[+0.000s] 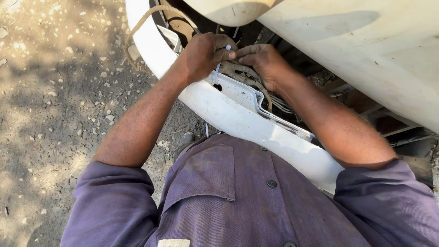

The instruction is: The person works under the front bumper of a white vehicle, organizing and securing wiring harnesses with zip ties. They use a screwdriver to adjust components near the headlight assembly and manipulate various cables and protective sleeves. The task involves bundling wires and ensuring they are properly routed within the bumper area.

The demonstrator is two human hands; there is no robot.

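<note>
My left hand [203, 55] pinches a thin white plastic tie [218, 68] between thumb and fingers, its tail hanging down over the white body panel [238, 120]. Facing it, my right hand [263, 61] grips a bundle of ribbed tan cable sleeves [242, 75] that runs along the panel's inner edge. The two hands meet fingertip to fingertip just above the bundle. Both forearms reach out from purple shirt sleeves over the panel.
A large white hood or body shell [366, 50] overhangs at upper right. A tan ribbed hose [141, 25] loops over the panel at upper left. Dark engine-bay parts [379, 119] sit behind. Gravelly dirt ground [59, 100] lies to the left.
</note>
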